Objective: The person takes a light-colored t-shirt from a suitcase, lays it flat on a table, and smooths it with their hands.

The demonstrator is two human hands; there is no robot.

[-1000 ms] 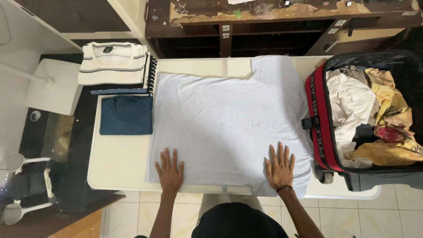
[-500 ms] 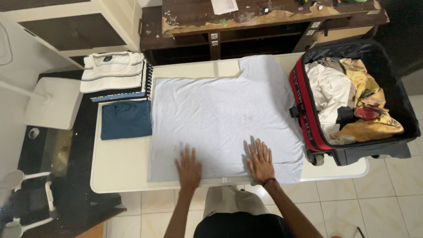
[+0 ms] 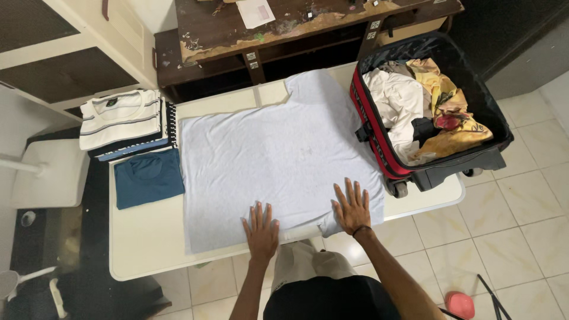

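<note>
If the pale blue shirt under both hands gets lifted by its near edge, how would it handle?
The pale blue shirt lies flat and thin on the white table, so it would probably droop. Pushed by the left hand and right hand, it would likely bunch.

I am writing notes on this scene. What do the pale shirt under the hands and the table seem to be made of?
Pale shirt: apparently soft knit cotton, matte, lying limp with faint wrinkles under the left hand and right hand. Table: probably laminate or plastic, smooth cream surface with rounded edges.
</note>
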